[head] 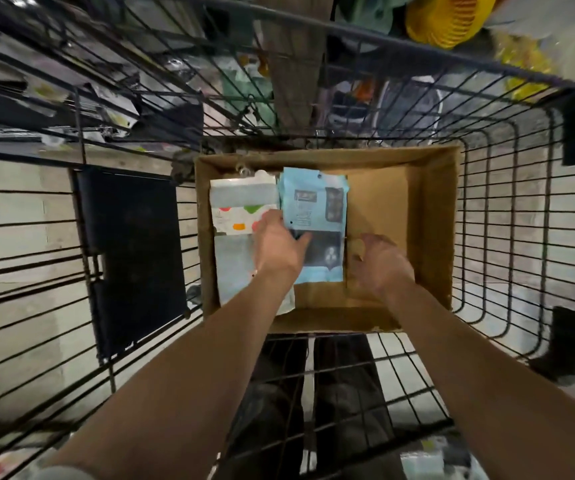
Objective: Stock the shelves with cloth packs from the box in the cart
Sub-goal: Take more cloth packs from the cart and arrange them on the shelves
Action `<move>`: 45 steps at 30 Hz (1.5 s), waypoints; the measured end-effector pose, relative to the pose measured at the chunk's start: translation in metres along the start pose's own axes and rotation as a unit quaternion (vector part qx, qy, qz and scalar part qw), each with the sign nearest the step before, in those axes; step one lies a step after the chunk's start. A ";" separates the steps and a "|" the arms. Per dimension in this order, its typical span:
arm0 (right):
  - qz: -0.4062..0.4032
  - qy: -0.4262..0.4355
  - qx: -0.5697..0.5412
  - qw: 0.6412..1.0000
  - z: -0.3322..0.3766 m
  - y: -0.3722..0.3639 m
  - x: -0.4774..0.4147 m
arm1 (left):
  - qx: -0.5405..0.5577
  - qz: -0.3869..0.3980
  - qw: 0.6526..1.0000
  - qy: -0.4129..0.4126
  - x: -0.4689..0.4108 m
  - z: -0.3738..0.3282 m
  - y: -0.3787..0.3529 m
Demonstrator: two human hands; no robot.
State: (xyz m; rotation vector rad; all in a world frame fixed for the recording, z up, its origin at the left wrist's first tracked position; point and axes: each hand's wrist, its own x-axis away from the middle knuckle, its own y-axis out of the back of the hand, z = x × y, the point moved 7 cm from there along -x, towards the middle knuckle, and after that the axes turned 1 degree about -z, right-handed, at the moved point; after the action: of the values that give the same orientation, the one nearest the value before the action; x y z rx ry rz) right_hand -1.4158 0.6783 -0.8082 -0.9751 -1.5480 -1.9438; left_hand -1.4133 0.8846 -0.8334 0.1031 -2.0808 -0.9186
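Your left hand [277,244] has its grip clamped on the blue pack [314,202], a flat, glossy pouch with a printed panel and a punched hang hole at its far end. The thumb lies across its face and the fingers curl at its left edge. The pack sits tilted inside the box [435,220], which is plain brown cardboard with matte walls, frayed along its near edge, resting on the wire floor of the cart [452,56]. Just left of the blue pack lies a white dotted pack [237,209] with orange and green spots, and nearer you a pale grey pack [234,265]. Both lie flat against the box's left wall, and your forearm crosses the grey one. Your right hand [379,265] is down in the bare right half of the box, knuckles up and fingers bent under. It is blurred, so I cannot tell whether that grip is closed on anything. That right half is smooth cardboard up to the wall. A black flat panel [133,254] stands in the cart just left of the box, and thin dark wire bars ring everything.
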 end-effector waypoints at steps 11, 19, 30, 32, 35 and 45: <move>0.000 -0.008 -0.204 0.979 0.029 -0.014 -0.050 | 0.263 0.089 0.956 0.091 -0.006 0.040 0.063; -0.055 -0.081 -0.303 0.948 0.047 -0.042 -0.067 | 0.330 0.093 0.936 0.085 -0.001 0.065 0.089; -0.027 -0.072 -0.444 0.893 0.021 -0.032 -0.062 | 0.336 0.143 0.927 0.085 0.020 0.051 0.085; -0.022 -0.056 -0.452 0.890 0.014 -0.024 -0.051 | 0.327 0.141 0.932 0.065 0.024 0.045 0.092; -0.017 -0.063 -0.460 0.886 0.002 -0.010 -0.034 | 0.305 0.140 0.941 0.035 0.034 0.032 0.104; -0.101 -0.091 -0.533 0.835 -0.053 0.085 0.073 | 0.271 0.129 0.954 -0.026 0.102 -0.022 0.141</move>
State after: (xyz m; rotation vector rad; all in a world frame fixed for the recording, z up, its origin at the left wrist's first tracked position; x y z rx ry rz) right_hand -1.4129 0.6104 -0.7044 -1.4579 -0.5120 -3.0003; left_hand -1.4293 0.9361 -0.6660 0.0905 -2.2783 -0.1800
